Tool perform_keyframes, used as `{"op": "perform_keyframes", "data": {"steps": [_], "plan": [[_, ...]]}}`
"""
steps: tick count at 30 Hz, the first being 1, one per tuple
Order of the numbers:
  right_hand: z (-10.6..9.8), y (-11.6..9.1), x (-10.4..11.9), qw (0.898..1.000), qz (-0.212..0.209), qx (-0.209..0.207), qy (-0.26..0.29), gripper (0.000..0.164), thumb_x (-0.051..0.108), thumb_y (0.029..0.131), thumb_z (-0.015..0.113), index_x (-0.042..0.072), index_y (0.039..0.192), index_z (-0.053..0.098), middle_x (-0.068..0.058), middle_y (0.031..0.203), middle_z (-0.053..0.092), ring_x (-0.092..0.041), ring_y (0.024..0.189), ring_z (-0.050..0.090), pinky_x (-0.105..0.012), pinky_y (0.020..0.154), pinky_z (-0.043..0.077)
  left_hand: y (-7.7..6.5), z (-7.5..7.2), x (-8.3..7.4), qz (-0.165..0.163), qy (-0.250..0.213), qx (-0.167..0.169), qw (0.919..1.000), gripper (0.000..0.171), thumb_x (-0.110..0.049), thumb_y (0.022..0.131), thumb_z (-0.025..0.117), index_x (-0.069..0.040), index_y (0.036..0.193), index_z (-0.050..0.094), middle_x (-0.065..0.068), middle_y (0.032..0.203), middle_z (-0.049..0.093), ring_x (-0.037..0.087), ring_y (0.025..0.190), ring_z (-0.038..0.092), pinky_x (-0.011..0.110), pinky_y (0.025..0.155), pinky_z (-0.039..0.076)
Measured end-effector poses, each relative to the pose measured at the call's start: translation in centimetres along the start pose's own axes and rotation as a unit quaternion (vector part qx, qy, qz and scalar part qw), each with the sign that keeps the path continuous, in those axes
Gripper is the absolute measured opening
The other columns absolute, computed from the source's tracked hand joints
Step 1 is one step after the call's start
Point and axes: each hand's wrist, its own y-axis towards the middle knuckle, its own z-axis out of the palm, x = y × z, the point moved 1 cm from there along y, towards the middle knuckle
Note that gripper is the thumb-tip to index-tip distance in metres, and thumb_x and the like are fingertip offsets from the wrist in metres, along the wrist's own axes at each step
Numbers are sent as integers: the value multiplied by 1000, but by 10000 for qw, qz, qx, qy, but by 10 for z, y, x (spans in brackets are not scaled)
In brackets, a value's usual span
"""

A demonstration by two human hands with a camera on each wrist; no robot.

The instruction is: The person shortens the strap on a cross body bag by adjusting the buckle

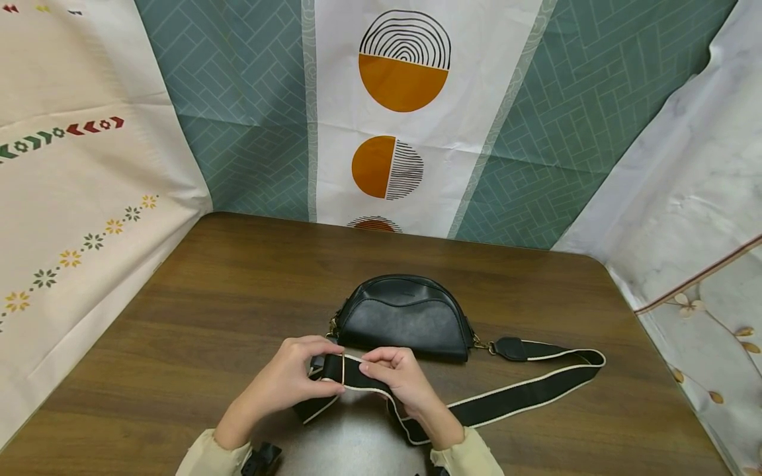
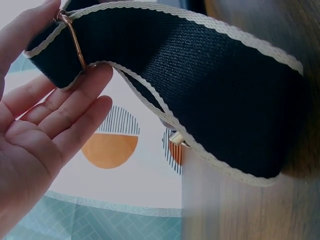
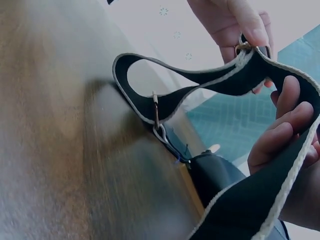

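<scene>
A black bag strap [image 1: 524,398] with cream edging is held up in front of a black half-moon handbag [image 1: 405,320]. My left hand [image 1: 286,373] pinches the strap at a thin gold slider buckle [image 1: 343,369], thumb below and fingers above. To its right, my right hand [image 1: 401,383] holds the same strap between thumb and curled fingers. In the left wrist view the strap bends away from the slider buckle [image 2: 75,40] in a wide arc. The right wrist view shows a strap loop hanging under the left hand [image 3: 237,25], with a metal ring [image 3: 156,107] lower down.
The strap's right end joins the bag through a gold clasp [image 1: 483,345] and a black leather tab [image 1: 510,348]. Everything lies on a brown wooden table [image 1: 238,277]. Behind it hangs a green and white patterned cloth [image 1: 250,112], with pale cloths at both sides.
</scene>
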Motion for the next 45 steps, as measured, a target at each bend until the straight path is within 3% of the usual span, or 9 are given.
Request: {"op": "perform_keyframes", "data": {"steps": [5,10,18,23,27,29,34,39,45], "plan": [[6,2,1,9995,-81,-14,298,25,-4,81,57,-25,92,51,2,70,64,-5,57,57,-14,44,42,3,2,-2,-81,-80,79,9999,37,-17,62,81,-2,93,66,2,87,63,10,75,57,27,61,48],[13,6,0,9985,-161,35,529,11,-4,82,58,-14,86,60,0,74,65,-8,64,60,-18,53,47,4,4,-3,-29,-236,74,9997,38,-18,61,82,-6,93,66,1,86,63,9,73,56,20,59,46],[15,6,0,9988,-118,-26,476,18,-2,82,58,-19,88,56,1,72,64,-6,59,58,-16,46,43,3,5,-3,37,-219,54,9997,38,-22,62,82,-5,93,67,2,86,64,9,73,57,18,59,46],[13,5,-1,9985,-107,20,546,6,-1,83,58,-6,84,61,0,73,65,-7,61,59,-16,48,45,4,5,-4,24,-190,78,9998,39,-24,63,81,-4,93,67,2,87,64,10,75,57,19,61,47],[11,2,-3,9981,-82,110,602,7,-1,82,58,3,83,63,0,75,65,-8,63,59,-17,51,46,4,4,-5,34,-163,122,9998,38,-23,63,81,-4,92,67,2,87,64,10,75,57,20,62,47],[9,1,-3,9984,-62,127,549,5,-1,82,58,-3,84,62,0,75,65,-7,61,58,-16,49,45,4,4,-5,14,-141,136,9998,37,-21,62,82,-3,91,67,2,86,64,10,75,57,20,61,47],[1,-3,-4,9998,16,55,208,28,2,84,56,-23,93,50,3,71,63,-3,52,52,-15,41,38,3,2,-4,-10,-19,92,10000,38,-17,60,82,-1,91,67,2,85,64,10,74,57,20,61,47],[-6,-5,-7,9999,65,69,62,31,3,85,56,-25,95,48,5,68,62,-2,45,46,-15,38,35,2,1,-2,84,54,-11,9999,39,-16,59,83,-1,91,67,2,85,64,10,74,57,20,61,46],[-8,-5,-9,9993,-319,161,50,29,-2,83,57,-27,95,49,6,72,64,-2,59,55,-14,45,41,1,2,0,172,-24,-48,9998,38,-19,60,82,-3,91,67,2,85,64,9,73,57,19,61,46]]}}
